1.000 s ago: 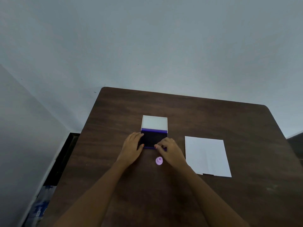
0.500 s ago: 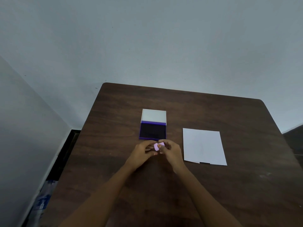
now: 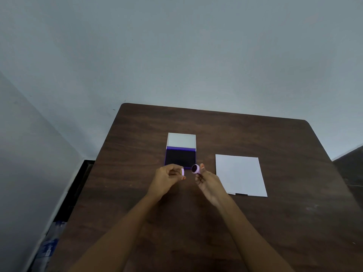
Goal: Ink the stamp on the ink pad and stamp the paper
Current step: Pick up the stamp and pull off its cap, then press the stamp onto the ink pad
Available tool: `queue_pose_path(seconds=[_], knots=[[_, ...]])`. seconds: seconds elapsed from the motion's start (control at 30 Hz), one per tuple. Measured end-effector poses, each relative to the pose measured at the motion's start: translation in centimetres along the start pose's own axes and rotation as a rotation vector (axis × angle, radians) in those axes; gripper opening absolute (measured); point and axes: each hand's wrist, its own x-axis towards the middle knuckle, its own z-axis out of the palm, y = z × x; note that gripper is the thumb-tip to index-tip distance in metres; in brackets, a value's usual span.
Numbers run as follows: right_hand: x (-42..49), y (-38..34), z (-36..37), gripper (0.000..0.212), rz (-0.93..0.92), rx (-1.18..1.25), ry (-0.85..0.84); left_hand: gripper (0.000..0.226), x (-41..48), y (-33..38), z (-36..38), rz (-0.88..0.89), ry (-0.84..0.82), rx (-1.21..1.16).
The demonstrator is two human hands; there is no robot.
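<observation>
A dark wooden table [image 3: 255, 222] stands against a pale wall, seen from above. On it lies the ink pad [image 3: 180, 159], its case open: the dark inked surface faces up and the white lid [image 3: 181, 140] stands raised at the far edge. The paper [image 3: 240, 174], a blank white sheet, lies flat to the right of the pad, apart from it.

Both hands are raised over the table just in front of the pad. The right hand [image 3: 209, 182] pinches the stamp [image 3: 196, 169], a small lilac piece whose dark round face is turned toward the left. The left hand [image 3: 167, 178], fingers curled, grips a lilac cap [image 3: 182, 171] at its fingertips. Stamp and cap are separated by a small gap. At the lower left, beyond the table edge, a plastic bottle [image 3: 48, 247] lies on the floor.
</observation>
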Motion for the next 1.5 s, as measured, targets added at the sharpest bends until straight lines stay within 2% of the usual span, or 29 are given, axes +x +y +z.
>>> queue_pose_path(seconds=[0.13,0.27,0.47,0.73,0.87,1.0,1.13,1.3,1.4,1.5], knots=[[-0.4,-0.5,-0.6,0.015,0.152,0.391,-0.103,0.035,0.1,-0.6,-0.1,0.063,-0.148,0.385],[-0.8,-0.7,-0.8,0.014,0.189,0.463,-0.191,0.031,-0.2,-0.8,0.8,0.075,-0.260,0.618],[-1.3,-1.1,-0.5,0.014,0.194,0.477,-0.215,0.028,0.3,-0.9,2.0,0.092,-0.302,0.734],[-0.6,-1.5,-0.2,0.013,0.160,0.414,-0.184,0.036,1.0,-1.6,2.5,0.075,-0.292,0.709],[0.1,-1.8,0.5,0.013,0.081,0.266,-0.200,0.029,1.2,-2.0,1.5,0.099,-0.211,0.648],[0.8,-2.2,1.7,0.023,-0.040,0.059,-0.216,0.026,1.7,-2.2,-0.4,0.119,-0.068,0.588],[2.0,-2.4,2.7,0.022,-0.208,-0.451,-0.079,0.027,2.6,-2.5,-2.4,0.091,0.036,0.519],[3.6,-2.6,4.9,0.026,-0.480,-0.849,-0.010,0.023,4.2,-3.5,-4.1,0.050,0.110,0.477],[4.9,-2.6,6.6,0.023,-0.618,-1.088,0.025,0.037,5.4,-4.3,-4.5,0.052,0.045,0.420],[6.2,-2.6,8.2,0.021,-0.641,-1.269,0.007,0.066,6.6,-5.1,-4.6,0.065,-0.074,0.430]])
